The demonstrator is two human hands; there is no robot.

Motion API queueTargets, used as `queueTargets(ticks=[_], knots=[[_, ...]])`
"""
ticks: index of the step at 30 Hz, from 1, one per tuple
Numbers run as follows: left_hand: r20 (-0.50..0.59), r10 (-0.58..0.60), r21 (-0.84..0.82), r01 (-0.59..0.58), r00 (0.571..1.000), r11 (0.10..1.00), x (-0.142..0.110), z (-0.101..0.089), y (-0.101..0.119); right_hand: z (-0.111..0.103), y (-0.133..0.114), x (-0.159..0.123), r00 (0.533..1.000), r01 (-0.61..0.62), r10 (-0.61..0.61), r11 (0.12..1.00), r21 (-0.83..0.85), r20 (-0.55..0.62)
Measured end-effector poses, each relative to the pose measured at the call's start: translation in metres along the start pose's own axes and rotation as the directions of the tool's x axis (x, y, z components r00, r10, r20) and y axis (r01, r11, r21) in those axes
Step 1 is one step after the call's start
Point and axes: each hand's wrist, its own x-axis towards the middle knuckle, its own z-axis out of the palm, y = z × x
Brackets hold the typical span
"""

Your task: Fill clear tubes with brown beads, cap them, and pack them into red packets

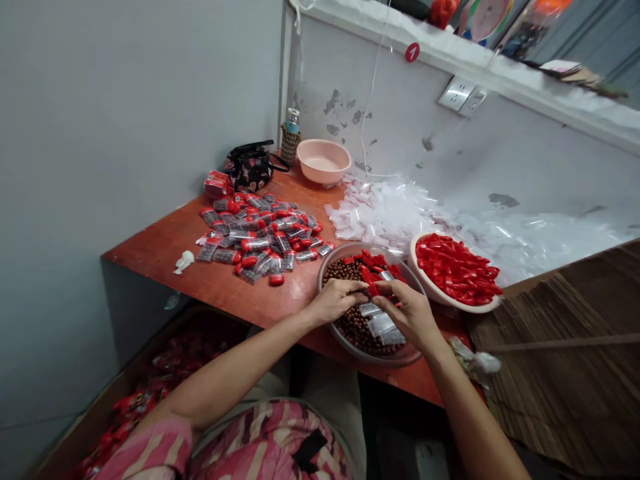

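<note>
Both my hands meet over a metal bowl [338, 337] full of small brown beads [356, 327], with red pieces and a few small clear bags lying on top. My left hand [336, 299] is closed, fingers pinched at something small that I cannot make out. My right hand [406, 311] is closed on a red piece [373, 289], right beside the left fingertips. Small clear bags [380, 325] lie just under my right hand.
A white bowl [436, 293] of red pieces stands right of the metal bowl. A pile of filled red-capped packets [260, 237] lies left. Empty clear bags [385, 210] heap along the wall. A pink bowl [323, 161], black pouch [250, 167] and small bottle [291, 121] sit at the back.
</note>
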Motion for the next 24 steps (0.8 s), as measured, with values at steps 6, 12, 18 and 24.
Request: queueTargets(ticks=[6,12,18,24], knots=[[-0.002,0.022,0.088,-0.022,1.000,0.996,-0.003,0.000,0.004,-0.002,-0.008,-0.003,0.999,-0.009,0.016,0.988,-0.152,0.049],[0.062,0.104,0.192,-0.115,0.993,0.975,-0.005,0.001,-0.002,0.004,-0.004,-0.006,0.995,0.033,-0.013,0.977,-0.210,0.096],[0.161,0.082,0.351,-0.135,0.984,0.927,-0.001,-0.002,-0.008,0.005,0.015,-0.001,0.967,0.062,-0.018,0.984,-0.166,0.254],[0.267,0.031,0.182,-0.082,0.963,0.980,0.003,-0.002,-0.006,-0.011,-0.003,0.006,0.910,0.337,-0.221,0.887,-0.315,0.352]])
